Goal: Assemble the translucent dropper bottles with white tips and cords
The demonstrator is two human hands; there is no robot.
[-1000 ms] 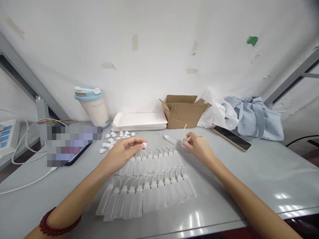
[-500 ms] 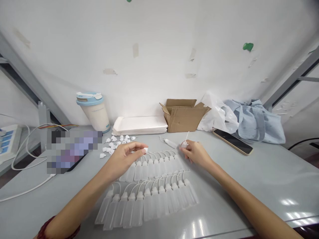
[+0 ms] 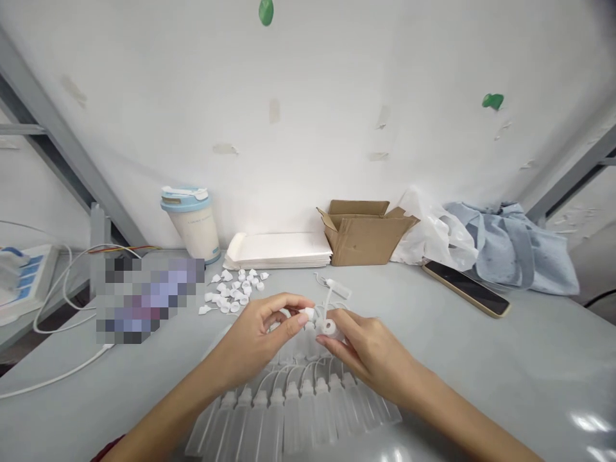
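Between thumb and fingers, my left hand pinches a small white cap. Close to it on the right, my right hand is closed around a translucent plastic bottle, its open mouth tilted toward me and a thin strap rising from its neck. Most of that bottle's body is hidden by the fingers. Below the hands lie two rows of similar bottles with curved straps; the upper row is largely covered by my hands. A single bottle lies behind my right hand. Several loose white caps are scattered at the left.
At the back stand a blue-lidded cup, a stack of white envelopes, an open cardboard box and a white plastic bag. A phone and blue cloth bag are at right. Cables run along the left.
My right hand has brought its bottle leftward and toward me, turning the mouth into view. My left hand has moved right with the cap, so the two now nearly meet. The view has shifted slightly.
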